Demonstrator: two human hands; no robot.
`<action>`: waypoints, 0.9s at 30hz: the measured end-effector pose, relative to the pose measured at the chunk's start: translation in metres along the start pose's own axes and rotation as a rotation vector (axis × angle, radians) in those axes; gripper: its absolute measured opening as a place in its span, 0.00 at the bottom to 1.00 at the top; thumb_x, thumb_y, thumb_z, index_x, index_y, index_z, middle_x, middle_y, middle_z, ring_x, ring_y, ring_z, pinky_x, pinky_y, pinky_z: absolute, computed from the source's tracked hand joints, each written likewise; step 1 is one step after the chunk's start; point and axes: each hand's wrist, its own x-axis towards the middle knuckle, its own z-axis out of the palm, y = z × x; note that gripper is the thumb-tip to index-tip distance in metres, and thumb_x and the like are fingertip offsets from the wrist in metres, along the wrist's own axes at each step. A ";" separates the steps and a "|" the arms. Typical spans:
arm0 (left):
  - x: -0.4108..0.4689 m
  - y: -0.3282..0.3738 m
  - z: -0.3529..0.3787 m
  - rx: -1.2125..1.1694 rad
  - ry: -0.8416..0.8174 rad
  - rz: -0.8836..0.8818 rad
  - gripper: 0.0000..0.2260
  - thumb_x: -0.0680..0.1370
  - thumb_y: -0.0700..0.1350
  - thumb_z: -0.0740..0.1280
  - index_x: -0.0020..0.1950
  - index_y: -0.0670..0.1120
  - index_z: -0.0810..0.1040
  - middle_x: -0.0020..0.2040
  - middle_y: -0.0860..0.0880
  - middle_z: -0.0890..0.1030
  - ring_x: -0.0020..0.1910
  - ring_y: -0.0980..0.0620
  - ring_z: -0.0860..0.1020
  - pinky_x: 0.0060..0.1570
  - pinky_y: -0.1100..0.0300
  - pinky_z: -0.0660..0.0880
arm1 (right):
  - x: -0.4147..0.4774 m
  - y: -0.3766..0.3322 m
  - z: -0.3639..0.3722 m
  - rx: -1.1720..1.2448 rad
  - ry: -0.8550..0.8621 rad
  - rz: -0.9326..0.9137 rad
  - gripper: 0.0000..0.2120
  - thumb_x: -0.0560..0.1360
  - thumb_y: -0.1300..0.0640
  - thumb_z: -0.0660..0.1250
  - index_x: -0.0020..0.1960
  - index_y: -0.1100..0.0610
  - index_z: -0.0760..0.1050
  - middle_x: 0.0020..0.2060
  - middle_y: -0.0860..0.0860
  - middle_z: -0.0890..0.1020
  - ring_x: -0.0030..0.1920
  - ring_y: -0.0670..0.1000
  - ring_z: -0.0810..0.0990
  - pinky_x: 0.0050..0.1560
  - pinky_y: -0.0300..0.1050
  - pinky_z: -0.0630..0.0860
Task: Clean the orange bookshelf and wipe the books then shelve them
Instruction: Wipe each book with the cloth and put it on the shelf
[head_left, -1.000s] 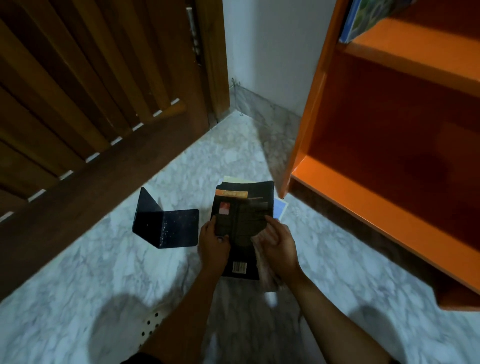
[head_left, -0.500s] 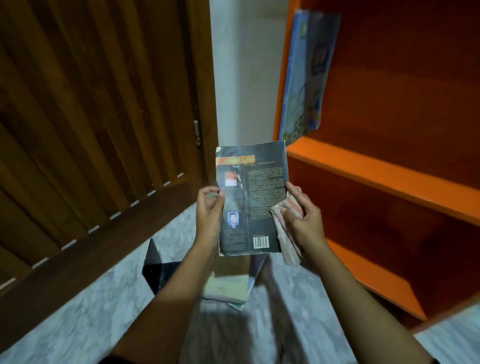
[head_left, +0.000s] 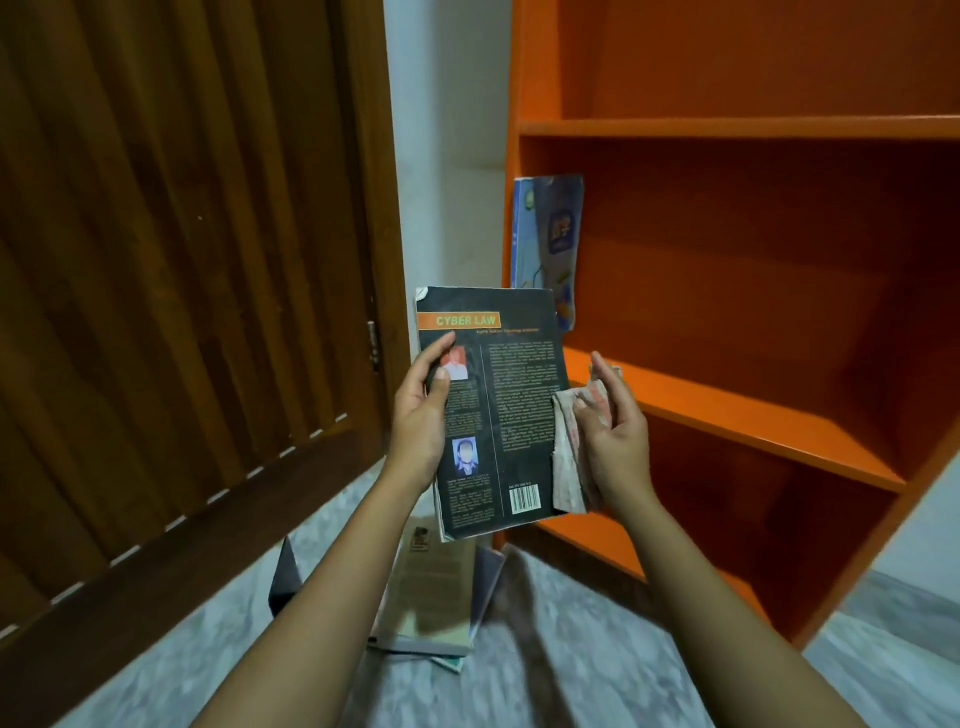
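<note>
Head view is showing me holding the black book (head_left: 511, 410) upright, back cover toward me, in front of the left edge of the orange bookshelf (head_left: 727, 415). My left hand (head_left: 421, 415) is gripping the book's left edge, with the thumb lying across the cover beside the small red portrait and the fingers curling behind. My right hand (head_left: 621, 447) is holding the cloth (head_left: 569, 457) bunched between thumb and fingers, and the cloth is touching the lower half of the book's right edge. A second ago I was holding this book low over the marble floor (head_left: 582, 654) and looking down on it. Half a second ago it was already lifted beside the middle shelf board. Now its top right corner is overlapping the bottom of the blue book (head_left: 550, 239), which is leaning at the bookshelf's left wall on that board, and a higher shelf board is showing above it. My right fingers, which were lying over the book's edge on the cloth, are now standing straighter and pointing up, off the cover. Below the book, the stack of books (head_left: 431, 597) is lying on the floor, with the black bookend (head_left: 284, 577) just to its left, partly hidden by my left forearm. The wooden door (head_left: 182, 260) is filling the left side, as it was before.
</note>
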 end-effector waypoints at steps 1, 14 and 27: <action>-0.002 0.001 0.002 0.002 0.005 0.003 0.12 0.81 0.39 0.58 0.61 0.51 0.74 0.56 0.54 0.79 0.52 0.55 0.80 0.45 0.62 0.79 | 0.000 -0.005 0.002 -0.014 0.039 -0.030 0.25 0.77 0.68 0.61 0.67 0.44 0.68 0.69 0.48 0.69 0.72 0.40 0.62 0.72 0.44 0.63; -0.021 0.008 0.033 -0.043 -0.030 -0.031 0.14 0.80 0.38 0.60 0.61 0.53 0.75 0.62 0.49 0.78 0.58 0.49 0.78 0.54 0.55 0.78 | -0.015 -0.024 0.031 -0.473 -0.267 -0.332 0.27 0.78 0.57 0.48 0.74 0.43 0.43 0.76 0.45 0.49 0.76 0.41 0.45 0.77 0.50 0.49; -0.014 0.021 0.035 -0.166 0.087 -0.054 0.14 0.80 0.37 0.59 0.57 0.55 0.77 0.61 0.45 0.78 0.58 0.43 0.78 0.57 0.44 0.76 | -0.025 -0.013 0.037 -0.324 0.178 -0.392 0.18 0.75 0.62 0.67 0.65 0.59 0.75 0.54 0.52 0.74 0.57 0.48 0.74 0.57 0.44 0.75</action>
